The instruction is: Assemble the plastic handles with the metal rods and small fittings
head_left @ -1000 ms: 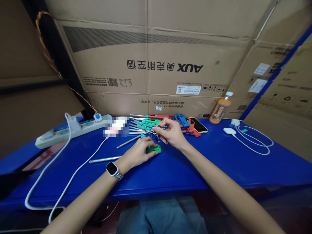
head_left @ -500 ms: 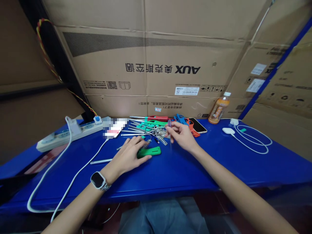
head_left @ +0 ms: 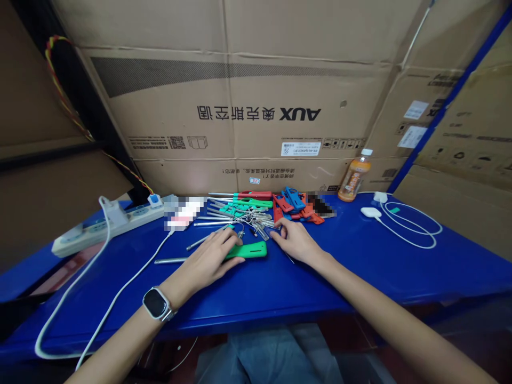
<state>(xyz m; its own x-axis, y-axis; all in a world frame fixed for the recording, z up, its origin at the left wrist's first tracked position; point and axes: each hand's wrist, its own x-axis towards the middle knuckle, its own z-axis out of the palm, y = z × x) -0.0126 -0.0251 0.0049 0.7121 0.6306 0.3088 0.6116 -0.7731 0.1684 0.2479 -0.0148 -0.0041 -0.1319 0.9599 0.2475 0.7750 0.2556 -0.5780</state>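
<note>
My left hand is curled over the left part of a green lighter handle, its thumb along the near edge. A metal lighter tube sticks out to the left from beneath this hand. My right hand is low over the table, thumb and fingers pinched together beside the pile. The thin shaft of a small screwdriver pokes out below it; the screwdriver's handle is hidden by the fingers. Between the hands lie clear lighter inserts with thin wires.
Behind are metal lighter tubes, a red lighter handle and a heap of red and blue handles. An orange drink bottle and a white charger cable are right; a power strip is left. Cardboard walls the back.
My right hand has come down to the table, and the upright screwdriver has tilted low beneath it. My left hand stays on the green lighter handle. The camera view has shifted slightly.
</note>
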